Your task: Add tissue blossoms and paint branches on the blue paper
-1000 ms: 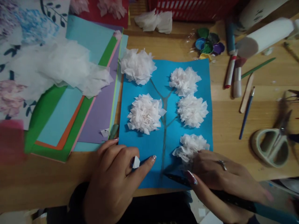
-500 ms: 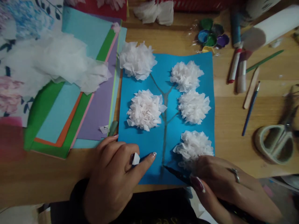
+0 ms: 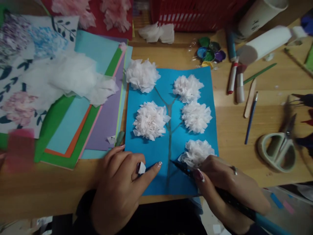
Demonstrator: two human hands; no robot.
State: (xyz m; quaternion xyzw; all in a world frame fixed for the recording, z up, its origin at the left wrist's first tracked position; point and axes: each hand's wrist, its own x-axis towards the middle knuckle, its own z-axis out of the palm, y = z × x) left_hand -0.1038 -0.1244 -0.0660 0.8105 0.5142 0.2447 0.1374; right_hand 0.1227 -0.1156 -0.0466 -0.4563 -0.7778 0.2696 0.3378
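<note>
A blue sheet of paper [image 3: 156,182] lies in front of me with white tissue-paper pompom flowers on it, one a flower [image 3: 151,120] at mid left. A grey-brown stem [image 3: 169,140] with branches is drawn between them. My right hand [image 3: 225,182] grips a dark marker pen [image 3: 184,169] with a bluish rear end, its tip at the lower stem. Beside that hand is the lower right flower [image 3: 197,152], which the fingers partly cover. My left hand [image 3: 124,182] rests on the sheet's lower left, one finger stretched out, a small white piece [image 3: 142,167] between curled fingers.
Coloured paper sheets [image 3: 97,130] and white tissue [image 3: 73,75] lie at left. Paint pots [image 3: 209,54], a white bottle [image 3: 264,45], brushes, a wooden stick [image 3: 250,98] and scissors [image 3: 288,130] at a tape roll [image 3: 262,147] are at right. Behind stands a red basket [image 3: 186,16].
The pen tip has moved slightly up along the stem, and a faint short branch now shows right of the lower stem. The view has shifted; my left hand stays on the sheet.
</note>
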